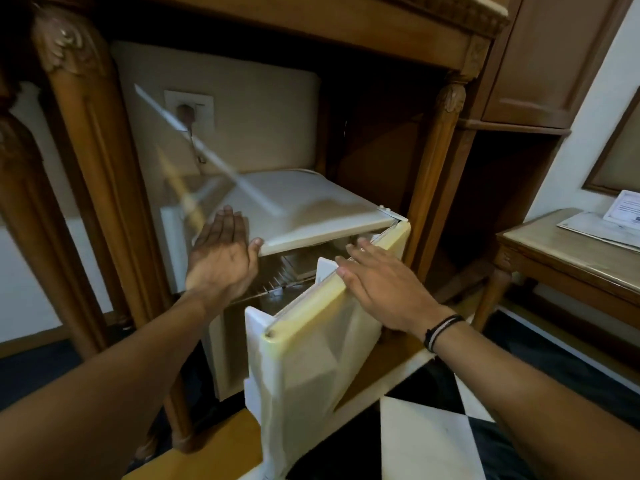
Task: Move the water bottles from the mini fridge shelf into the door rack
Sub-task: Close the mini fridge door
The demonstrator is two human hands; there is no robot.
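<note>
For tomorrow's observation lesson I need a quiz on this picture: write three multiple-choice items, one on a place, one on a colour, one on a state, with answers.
1. Where does the left hand rest?
A. on the front edge of the fridge top
B. on the side table
C. on the floor

2. What colour is the fridge door?
A. red
B. yellowed cream
C. black

3. How does the fridge door stand?
A. fully shut
B. removed
C. partly open

Answers:
1 A, its thumb lies against the front edge of the mini fridge top.
2 B, the door's outer face and rim look pale cream.
3 C, a gap shows a wire shelf inside, with the right hand flat on the door's top edge.
</note>
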